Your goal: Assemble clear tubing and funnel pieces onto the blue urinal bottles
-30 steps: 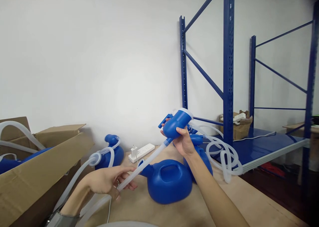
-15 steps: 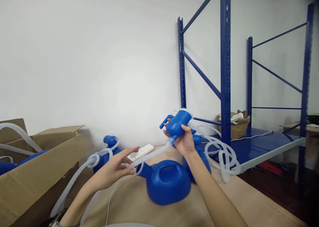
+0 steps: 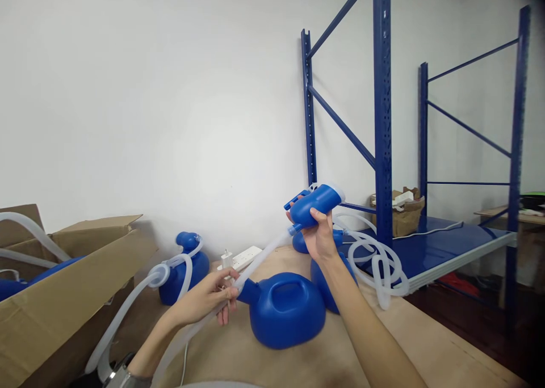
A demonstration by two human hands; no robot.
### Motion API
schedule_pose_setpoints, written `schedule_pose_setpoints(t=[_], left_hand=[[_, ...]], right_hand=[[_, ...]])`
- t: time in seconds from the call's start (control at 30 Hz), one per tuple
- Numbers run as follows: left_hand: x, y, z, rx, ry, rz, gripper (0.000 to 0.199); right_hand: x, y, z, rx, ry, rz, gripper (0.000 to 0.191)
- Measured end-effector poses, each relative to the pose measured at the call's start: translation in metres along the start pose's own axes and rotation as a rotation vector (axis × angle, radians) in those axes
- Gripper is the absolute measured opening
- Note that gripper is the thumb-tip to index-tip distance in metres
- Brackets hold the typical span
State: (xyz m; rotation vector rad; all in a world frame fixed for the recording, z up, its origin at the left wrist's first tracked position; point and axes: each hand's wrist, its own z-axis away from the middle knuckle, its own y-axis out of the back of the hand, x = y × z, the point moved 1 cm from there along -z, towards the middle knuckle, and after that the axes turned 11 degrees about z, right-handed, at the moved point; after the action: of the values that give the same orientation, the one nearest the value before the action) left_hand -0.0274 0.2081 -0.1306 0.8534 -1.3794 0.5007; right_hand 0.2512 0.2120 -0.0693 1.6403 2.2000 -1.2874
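Note:
My right hand is closed around a blue plastic funnel-like urinal head, which has a white rim and a small side handle. A translucent hose joins its lower end and slopes down to the left. Thumb and fingers of my left hand pinch that hose near the mouth of a blue jug. The jug stands on the table with its moulded handle on top; its spout opening is hidden by my left hand and the hose. A second blue jug sits behind my right wrist, partly covered.
An open cardboard box with hoses and blue parts stands at the left. Beside it is another blue jug with a hose. A white power strip lies behind. Coiled hose lies at right, near the blue shelving rack.
My right hand has tipped the urinal head flatter and moved it slightly right. My left hand has closed on the hose, which now runs higher over the jug's mouth.

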Motion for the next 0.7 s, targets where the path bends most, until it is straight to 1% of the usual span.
schedule_pose_setpoints(t=[0.07,0.13,0.17,0.23,0.33,0.37,0.4,0.47,0.57,0.7], left_hand=[[-0.005,0.001,-0.001,-0.017,0.045,-0.107,0.051],[-0.006,0.002,0.001,0.033,0.055,-0.185,0.052],[-0.005,0.004,0.002,0.06,0.059,-0.179,0.052],[-0.003,0.007,0.006,0.054,0.06,-0.049,0.049],[0.0,0.011,0.01,-0.082,0.022,0.295,0.037],[0.001,0.014,0.011,-0.113,0.004,0.388,0.036],[0.001,0.016,0.011,-0.118,-0.014,0.453,0.037],[0.001,0.021,0.011,-0.062,-0.05,0.501,0.04],[-0.002,0.028,0.009,0.046,-0.081,0.454,0.039],[-0.005,0.035,0.007,0.142,-0.033,0.309,0.04]], right_hand=[[0.004,-0.002,0.001,-0.015,-0.005,0.021,0.067],[0.008,-0.003,0.002,-0.028,-0.013,0.037,0.068],[0.009,-0.003,0.002,-0.031,-0.018,0.039,0.067],[0.01,-0.001,0.001,-0.023,-0.024,0.033,0.064],[0.007,0.002,-0.003,0.02,-0.019,0.023,0.062],[0.006,0.003,-0.004,0.032,-0.023,0.02,0.062],[0.006,0.004,-0.004,0.04,-0.028,0.017,0.061],[0.006,0.006,-0.006,0.043,-0.039,0.015,0.06],[0.008,0.007,-0.005,0.003,-0.054,0.025,0.06],[0.013,0.005,-0.003,-0.079,-0.125,0.04,0.064]])
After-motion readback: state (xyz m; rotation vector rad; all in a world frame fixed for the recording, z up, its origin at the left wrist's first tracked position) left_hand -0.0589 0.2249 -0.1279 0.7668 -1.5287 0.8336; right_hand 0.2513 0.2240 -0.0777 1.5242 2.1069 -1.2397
